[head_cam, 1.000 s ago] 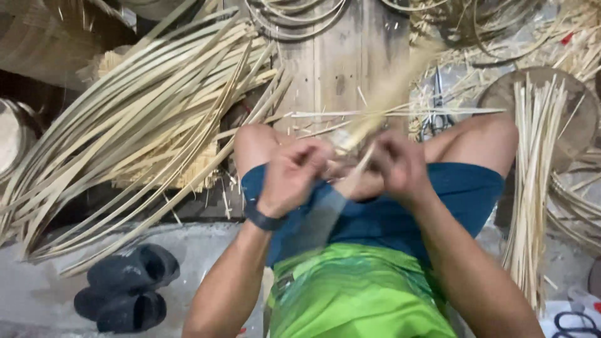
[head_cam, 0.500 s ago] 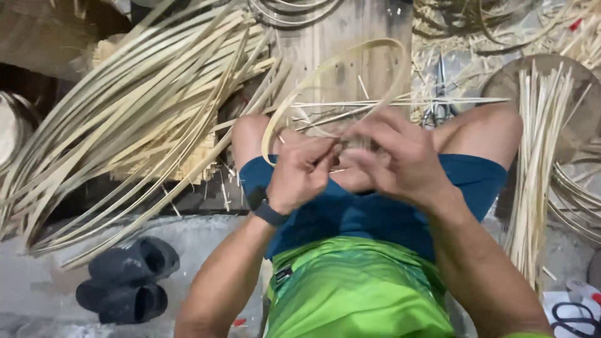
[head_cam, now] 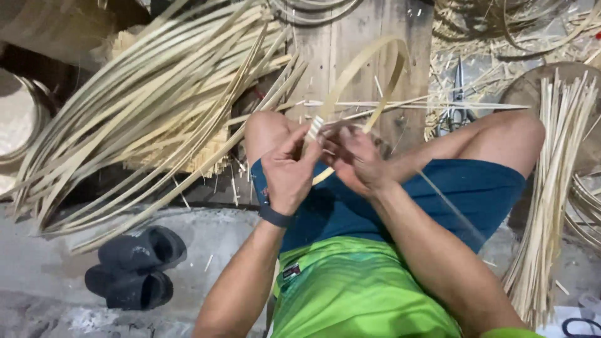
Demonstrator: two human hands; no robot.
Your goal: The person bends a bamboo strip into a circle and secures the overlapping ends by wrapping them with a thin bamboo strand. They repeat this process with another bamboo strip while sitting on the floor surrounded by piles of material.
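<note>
1. A workshop floor [head_cam: 206, 241] strewn with cane: a big heap of bent bamboo strips [head_cam: 144, 119] to the left, and straight splints [head_cam: 551, 188] to the right.
2. Above the knees, the bamboo hoop [head_cam: 369, 69] arches; its overlapped ends could spring apart.
3. The left hand [head_cam: 289, 172] and right hand [head_cam: 355, 159] both pinch that joint; a sharp edge might cut a finger.

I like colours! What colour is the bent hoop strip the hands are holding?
The hoop strip is pale yellowish tan, like dry bamboo. The head view shows it best.
</note>
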